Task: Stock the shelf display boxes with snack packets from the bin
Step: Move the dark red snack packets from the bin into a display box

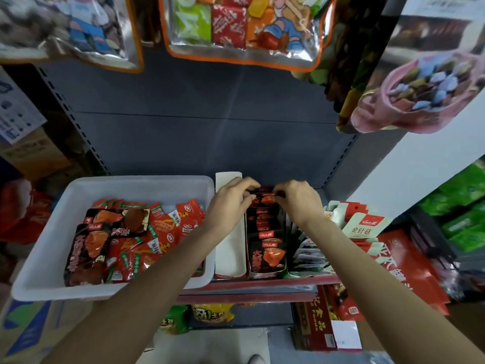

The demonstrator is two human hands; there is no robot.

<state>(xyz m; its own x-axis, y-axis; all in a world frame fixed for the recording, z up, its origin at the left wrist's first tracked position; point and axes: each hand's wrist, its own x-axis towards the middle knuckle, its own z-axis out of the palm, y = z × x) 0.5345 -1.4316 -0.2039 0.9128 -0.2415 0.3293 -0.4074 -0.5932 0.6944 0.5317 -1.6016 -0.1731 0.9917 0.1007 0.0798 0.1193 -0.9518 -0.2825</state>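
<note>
Now black-red packet [263, 197] pinched, both hands.

White packet [363, 227] on the shelf reads "金针菇". Red box [313, 324] below reads "食品" and "Foods". Other print is too blurred.

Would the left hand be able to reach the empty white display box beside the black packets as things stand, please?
Probably yes: the left hand already sits over the white display box, which is open-topped with nothing covering it, though it is holding a black packet with the right hand.
</note>
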